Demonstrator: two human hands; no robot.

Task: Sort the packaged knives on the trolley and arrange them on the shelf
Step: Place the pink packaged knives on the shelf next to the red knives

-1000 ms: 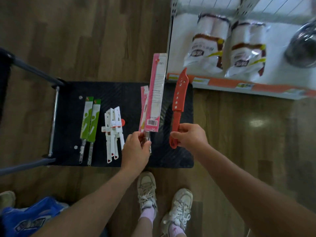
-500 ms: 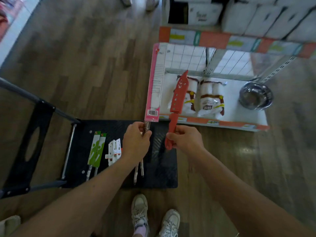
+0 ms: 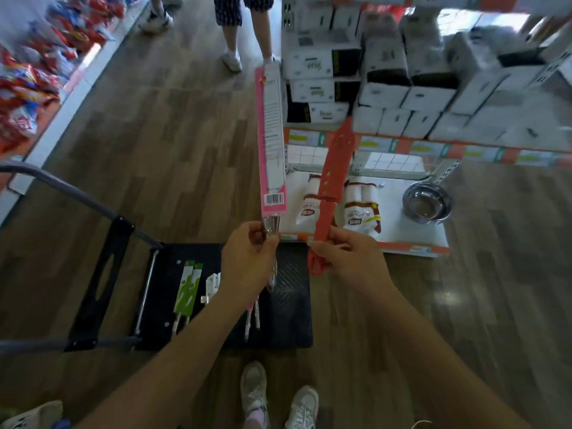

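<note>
The left hand pinches the metal handle of a pink-carded knife, fingers curled round it. Its long axis rises straight up from the fingertips, barcode end nearest them. Just beside it, with a gap between, the right hand grips the handle of a red knife. Its blade points up and away, the tip near the orange edge of the upper shelf. Under both sets of fingers lies the trolley deck. Beyond them, bare shelf board shows before a steel bowl.
</note>
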